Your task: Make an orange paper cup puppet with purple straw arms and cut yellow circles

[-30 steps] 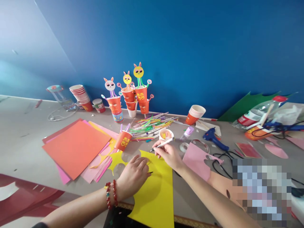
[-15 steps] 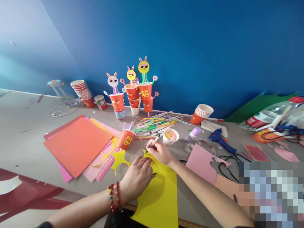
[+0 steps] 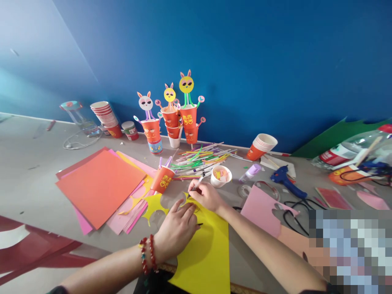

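A sheet of yellow paper [image 3: 211, 249] lies in front of me, with rounded cut-outs along its far left edge. My right hand [image 3: 206, 195] is closed around a slim pen [image 3: 197, 184], its tip down at the sheet's far edge. On the paper's left part rests my left hand [image 3: 177, 228], palm down with fingers stretched toward the pen. A small dark tip [image 3: 200, 224] pokes out by my left thumb; what it belongs to is hidden. Just beyond the hands stand a tilted red paper cup [image 3: 163, 179] with purple straws and a white cup [image 3: 220, 176] of paper scraps.
Coloured sheets [image 3: 101, 183] lie stacked at left. Rabbit-faced cup figures [image 3: 188, 114] stand by the blue wall, behind a heap of straws [image 3: 205, 158]. To the right are a glue stick [image 3: 250, 173], a blue glue gun [image 3: 288, 181], pink paper [image 3: 260, 208] and a plastic bottle [image 3: 339, 151].
Both hands stay almost in place, the pen tip still at the paper. My left index finger has lifted slightly. The whole view has shifted a little.
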`<state>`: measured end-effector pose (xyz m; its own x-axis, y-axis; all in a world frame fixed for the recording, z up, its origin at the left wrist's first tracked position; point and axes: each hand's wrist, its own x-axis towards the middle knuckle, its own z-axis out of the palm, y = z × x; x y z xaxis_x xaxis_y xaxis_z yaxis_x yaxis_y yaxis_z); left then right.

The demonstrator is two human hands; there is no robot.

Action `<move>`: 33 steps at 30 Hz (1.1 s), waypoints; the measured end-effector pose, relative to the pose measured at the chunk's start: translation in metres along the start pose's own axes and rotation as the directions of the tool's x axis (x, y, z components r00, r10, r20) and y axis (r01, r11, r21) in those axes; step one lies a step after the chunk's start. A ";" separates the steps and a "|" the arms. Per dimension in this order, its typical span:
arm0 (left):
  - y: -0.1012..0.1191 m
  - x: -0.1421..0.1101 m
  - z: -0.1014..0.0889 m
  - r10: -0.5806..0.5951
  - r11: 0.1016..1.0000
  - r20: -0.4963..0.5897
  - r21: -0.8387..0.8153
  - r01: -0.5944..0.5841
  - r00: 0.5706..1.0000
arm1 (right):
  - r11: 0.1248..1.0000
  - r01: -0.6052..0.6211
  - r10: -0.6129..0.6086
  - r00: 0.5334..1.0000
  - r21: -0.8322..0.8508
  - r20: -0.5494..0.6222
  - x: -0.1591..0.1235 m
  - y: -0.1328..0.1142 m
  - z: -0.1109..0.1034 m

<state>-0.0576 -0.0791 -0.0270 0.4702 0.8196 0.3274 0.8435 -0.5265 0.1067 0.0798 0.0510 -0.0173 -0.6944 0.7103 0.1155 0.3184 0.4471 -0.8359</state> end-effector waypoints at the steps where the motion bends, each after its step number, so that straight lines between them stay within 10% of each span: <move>1: 0.000 0.000 0.000 0.001 1.000 0.001 -0.001 -0.001 1.000 | 1.000 0.001 -0.001 1.000 -0.003 0.002 0.000 0.000 0.000; 33: 0.000 0.000 -0.001 -0.012 0.999 -0.001 -0.035 0.012 1.000 | 0.998 -0.013 0.012 1.000 -0.065 -0.015 -0.001 0.006 -0.010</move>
<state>-0.0577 -0.0787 -0.0263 0.4600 0.8255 0.3270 0.8393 -0.5245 0.1433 0.0890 0.0582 -0.0173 -0.6808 0.7236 0.1138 0.3683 0.4725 -0.8007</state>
